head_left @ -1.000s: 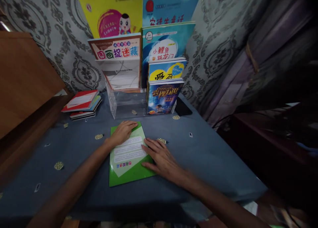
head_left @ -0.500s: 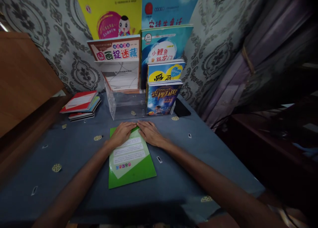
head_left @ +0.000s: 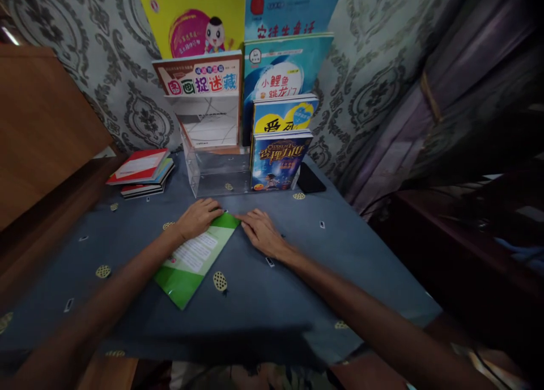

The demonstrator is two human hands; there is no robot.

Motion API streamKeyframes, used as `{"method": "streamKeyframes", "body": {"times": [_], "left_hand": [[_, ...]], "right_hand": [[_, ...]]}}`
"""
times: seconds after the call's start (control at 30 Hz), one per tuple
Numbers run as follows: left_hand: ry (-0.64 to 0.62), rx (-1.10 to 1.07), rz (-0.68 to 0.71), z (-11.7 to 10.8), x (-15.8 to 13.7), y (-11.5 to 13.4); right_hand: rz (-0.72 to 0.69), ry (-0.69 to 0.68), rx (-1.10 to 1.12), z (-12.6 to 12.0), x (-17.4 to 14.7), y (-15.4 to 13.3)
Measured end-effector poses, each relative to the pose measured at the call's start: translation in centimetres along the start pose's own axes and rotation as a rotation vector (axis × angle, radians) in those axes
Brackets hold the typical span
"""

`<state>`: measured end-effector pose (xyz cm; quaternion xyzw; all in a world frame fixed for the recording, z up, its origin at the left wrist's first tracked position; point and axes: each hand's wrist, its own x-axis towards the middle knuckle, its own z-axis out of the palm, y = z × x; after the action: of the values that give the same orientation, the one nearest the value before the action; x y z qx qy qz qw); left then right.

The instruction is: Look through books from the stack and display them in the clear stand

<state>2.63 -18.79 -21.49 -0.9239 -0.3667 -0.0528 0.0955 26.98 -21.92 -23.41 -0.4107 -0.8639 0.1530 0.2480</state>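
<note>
Blue tbl [head_left: 361, 254]: green bk [head_left: 199, 257] under half-curled L hand [head_left: 199, 217], R hand [head_left: 262, 232] likewise at corner, grips unclear.

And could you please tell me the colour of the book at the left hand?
The book is green with a paler panel, best seen in the head view.

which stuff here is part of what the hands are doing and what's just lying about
In use:
- green book
- left hand, on it
- right hand, at its far corner

Just around:
- stacked books
- flat black thing
- clear stand with upright books
</note>
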Motion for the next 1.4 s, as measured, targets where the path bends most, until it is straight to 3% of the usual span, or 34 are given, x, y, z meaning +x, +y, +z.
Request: {"method": "streamKeyframes", "body": {"times": [0.17, 0.37, 0.53, 0.77, 1.03, 1.27, 1.4], "left_hand": [[-0.020, -0.030, -0.257, -1.4, 0.0, 5.0], [-0.170, 0.010, -0.359, -3.3, 0.3, 8.5], [-0.249, 0.030, -0.392, -3.9, 0.9, 8.9], [-0.204, -0.070, -0.456, -4.4, 1.0, 8.6], [-0.179, -0.134, -0.468, -4.2, 1.0, 8.2], [-0.135, -0.098, -0.442, -3.6, 0.7, 8.5], [-0.121, -0.055, -0.432, -3.1, 0.4, 9.0]], "right_hand": [[-0.028, 0.061, 0.137, 0.6, -0.1, 1.0], [0.033, 0.092, 0.247, 1.0, -0.1, 2.1], [0.076, 0.127, 0.309, 0.9, -0.2, 2.6], [0.117, 0.177, 0.359, 0.4, -0.3, 2.4], [0.068, 0.210, 0.385, -0.1, -0.4, 2.0], [-0.010, 0.172, 0.333, -0.1, -0.6, 1.0], [-0.065, 0.062, 0.175, 0.1, -0.7, 0.7]]}}
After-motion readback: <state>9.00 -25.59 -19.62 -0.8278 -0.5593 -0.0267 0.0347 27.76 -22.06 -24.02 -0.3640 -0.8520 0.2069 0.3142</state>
